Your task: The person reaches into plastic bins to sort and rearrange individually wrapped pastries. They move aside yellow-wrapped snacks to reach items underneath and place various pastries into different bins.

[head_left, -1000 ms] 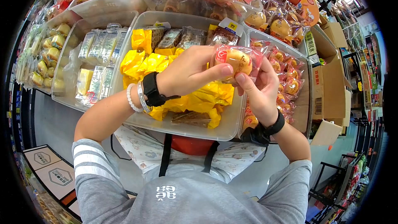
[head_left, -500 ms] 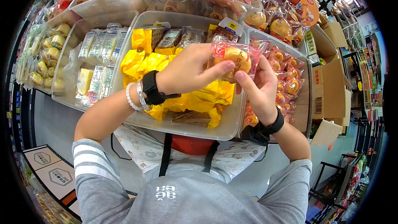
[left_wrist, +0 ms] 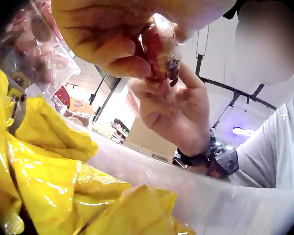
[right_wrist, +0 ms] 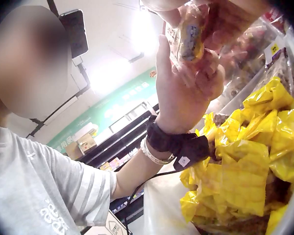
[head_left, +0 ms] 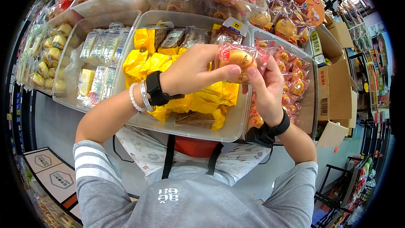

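A round golden pastry point(head_left: 239, 58) in a clear wrapper with red print is held up between both hands, over the right part of a tub of yellow packets. My left hand point(head_left: 198, 71) grips its left side, thumb across the front and fingers behind. From the right, my right hand point(head_left: 270, 90) pinches it, thumb on the lower front. In the left wrist view the wrapped pastry point(left_wrist: 161, 49) shows edge-on between the hands. A pale label on its underside shows in the right wrist view. Yellow packets point(head_left: 211, 99) lie beneath the hands.
The translucent tub point(head_left: 230, 133) also holds brown wrapped cakes point(head_left: 196, 38). To its right, another bin contains small red-wrapped pastries point(head_left: 297, 86). White-wrapped cakes point(head_left: 99, 76) fill a left bin. Opened cardboard boxes point(head_left: 335, 88) stand at the far right.
The pastry has tipped in the fingers, so its printed face turns and shows less fully. The right thumb has shifted slightly up and right along it. Both arms stay nearly in place.
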The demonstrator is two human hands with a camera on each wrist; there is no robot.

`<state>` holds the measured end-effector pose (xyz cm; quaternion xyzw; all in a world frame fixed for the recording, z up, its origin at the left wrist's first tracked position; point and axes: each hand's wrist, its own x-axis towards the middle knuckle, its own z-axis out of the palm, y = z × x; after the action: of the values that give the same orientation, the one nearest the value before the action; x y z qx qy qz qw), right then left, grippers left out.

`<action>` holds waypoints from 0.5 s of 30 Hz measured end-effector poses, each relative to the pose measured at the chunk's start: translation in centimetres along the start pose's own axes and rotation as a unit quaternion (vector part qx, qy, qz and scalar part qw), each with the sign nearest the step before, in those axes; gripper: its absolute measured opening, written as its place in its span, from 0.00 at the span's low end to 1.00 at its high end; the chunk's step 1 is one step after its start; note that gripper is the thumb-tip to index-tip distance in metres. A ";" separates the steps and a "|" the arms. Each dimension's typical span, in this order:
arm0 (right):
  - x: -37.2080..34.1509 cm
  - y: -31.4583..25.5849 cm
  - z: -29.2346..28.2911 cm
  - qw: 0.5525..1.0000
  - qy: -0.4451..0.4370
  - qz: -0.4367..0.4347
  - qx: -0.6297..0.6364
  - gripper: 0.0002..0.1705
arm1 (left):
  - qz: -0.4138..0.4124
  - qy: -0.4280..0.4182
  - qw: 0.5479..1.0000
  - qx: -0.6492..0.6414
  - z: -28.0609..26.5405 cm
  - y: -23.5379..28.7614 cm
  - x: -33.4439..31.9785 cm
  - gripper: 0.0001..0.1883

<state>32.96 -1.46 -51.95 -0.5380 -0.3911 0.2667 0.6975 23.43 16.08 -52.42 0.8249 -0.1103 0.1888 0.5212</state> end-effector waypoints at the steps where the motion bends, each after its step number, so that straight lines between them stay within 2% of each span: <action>1: 0.0 0.1 0.0 1.000 -0.005 -0.016 0.003 0.17 | -0.021 -0.021 1.000 -0.006 -0.1 0.2 0.0 0.20; 2: 0.0 0.0 0.0 1.000 -0.005 -0.016 0.003 0.17 | -0.021 -0.021 1.000 -0.006 0.0 0.2 0.0 0.20; 4: 0.0 -0.1 -0.2 1.000 0.000 0.003 0.011 0.16 | 0.032 0.027 0.999 0.029 0.2 0.1 0.0 0.20; 7: 0.0 0.0 0.1 1.000 0.007 0.000 0.011 0.16 | 0.004 0.018 1.000 0.019 0.0 0.2 0.0 0.20; 15: 0.4 0.3 -0.1 1.000 0.002 0.013 0.008 0.18 | 0.026 0.058 0.998 0.025 0.2 0.2 0.1 0.16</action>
<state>33.21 -1.14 -52.12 -0.5383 -0.3807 0.2782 0.6985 23.50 15.85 -52.29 0.8223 -0.0968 0.2527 0.5006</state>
